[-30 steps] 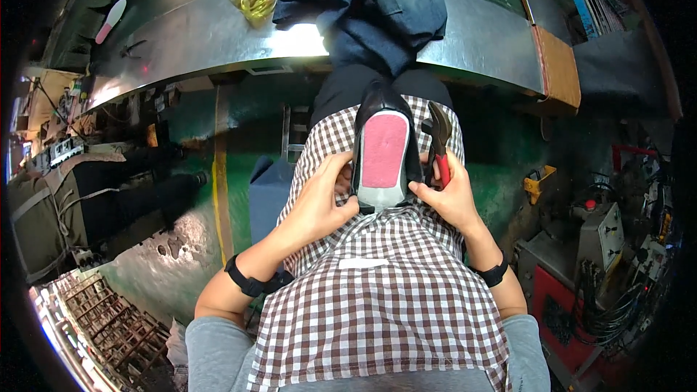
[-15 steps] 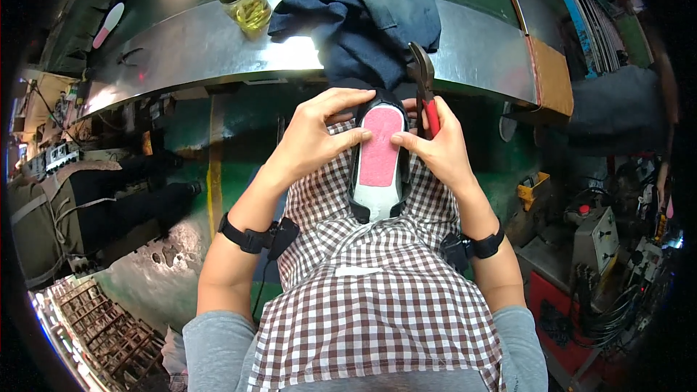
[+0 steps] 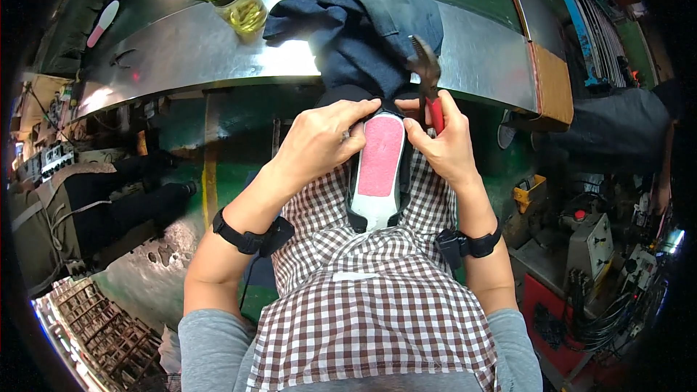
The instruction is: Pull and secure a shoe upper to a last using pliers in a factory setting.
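Holds a black shoe (image 3: 380, 168) at the center of the frame, over the lap of a brown-and-white checked apron (image 3: 370, 327), with the toe toward the top and the pink-and-white sole (image 3: 382, 151) facing up. Pinches the dark edge at the toe between thumb and bent fingers of the left hand (image 3: 321, 133). Grips red-handled pliers (image 3: 434, 105) inside the right hand (image 3: 448, 136), with thumb and forefinger at the toe's right side. Cannot tell whether open or closed, as to the pliers' jaws. Hides both sides of the toe behind the fingers.

Raises the pliers' head in front of a rumpled navy cloth (image 3: 356, 18), draped over the metal-edged bench (image 3: 174, 54) at upper center and covering part of its edge. Shares the bench, at upper left, with a green-lidded bottle (image 3: 243, 9), a small dark tool (image 3: 123, 58) and a loose pink-and-white sole piece (image 3: 104, 23). Includes a brown board (image 3: 553, 87) at the bench's end, upper right; a yellow container (image 3: 530, 192) and a red-buttoned control box (image 3: 592, 247) farther down; and a wire rack (image 3: 109, 319) at lower left.
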The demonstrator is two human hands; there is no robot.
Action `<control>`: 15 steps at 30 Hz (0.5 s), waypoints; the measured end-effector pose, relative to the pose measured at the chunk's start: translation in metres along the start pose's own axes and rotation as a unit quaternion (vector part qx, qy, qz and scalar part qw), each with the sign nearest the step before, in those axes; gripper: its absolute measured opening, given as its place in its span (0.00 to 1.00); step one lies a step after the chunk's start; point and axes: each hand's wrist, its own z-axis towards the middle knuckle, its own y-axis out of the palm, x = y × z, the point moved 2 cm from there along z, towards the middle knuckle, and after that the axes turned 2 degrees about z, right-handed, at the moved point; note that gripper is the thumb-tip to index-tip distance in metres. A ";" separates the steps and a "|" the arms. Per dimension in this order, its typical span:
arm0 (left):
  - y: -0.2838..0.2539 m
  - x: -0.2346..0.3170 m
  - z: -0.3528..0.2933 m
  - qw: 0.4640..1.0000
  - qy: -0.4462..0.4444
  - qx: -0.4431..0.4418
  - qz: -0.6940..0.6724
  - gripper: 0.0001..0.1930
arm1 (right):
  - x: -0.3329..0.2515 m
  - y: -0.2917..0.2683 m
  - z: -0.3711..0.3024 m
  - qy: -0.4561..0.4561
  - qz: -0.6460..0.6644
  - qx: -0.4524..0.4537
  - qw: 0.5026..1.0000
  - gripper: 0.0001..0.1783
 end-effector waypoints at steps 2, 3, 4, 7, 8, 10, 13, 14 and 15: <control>0.001 -0.003 0.003 1.000 0.001 -0.003 -0.007 0.18 | -0.004 0.000 0.005 -0.020 -0.027 -0.006 0.999 0.12; 0.001 -0.003 0.006 1.000 0.004 0.003 -0.010 0.16 | -0.006 0.001 0.008 -0.038 -0.066 -0.008 0.997 0.11; 0.002 -0.003 0.008 1.000 0.007 0.009 -0.014 0.14 | -0.007 0.001 0.011 -0.055 -0.105 -0.011 0.993 0.10; 0.004 -0.005 0.014 0.998 -0.059 0.007 -0.026 0.12 | -0.008 0.004 0.017 -0.067 -0.124 -0.003 0.990 0.10; 0.003 -0.004 0.016 0.998 -0.059 0.007 -0.027 0.12 | -0.008 0.005 0.018 -0.066 -0.124 -0.003 0.990 0.10; 0.001 -0.005 0.018 0.990 -0.128 -0.012 -0.060 0.11 | -0.009 0.004 0.019 -0.041 -0.111 -0.007 0.993 0.10; -0.007 -0.007 0.015 0.976 -0.148 -0.047 -0.153 0.13 | -0.012 -0.005 0.018 -0.028 -0.095 -0.060 0.993 0.10; -0.010 -0.010 0.016 0.981 -0.122 -0.060 -0.139 0.14 | -0.014 -0.007 0.019 -0.028 -0.095 -0.061 0.993 0.10; -0.011 -0.012 0.018 0.981 -0.122 -0.060 -0.140 0.14 | -0.016 -0.009 0.020 -0.032 -0.099 -0.074 0.992 0.11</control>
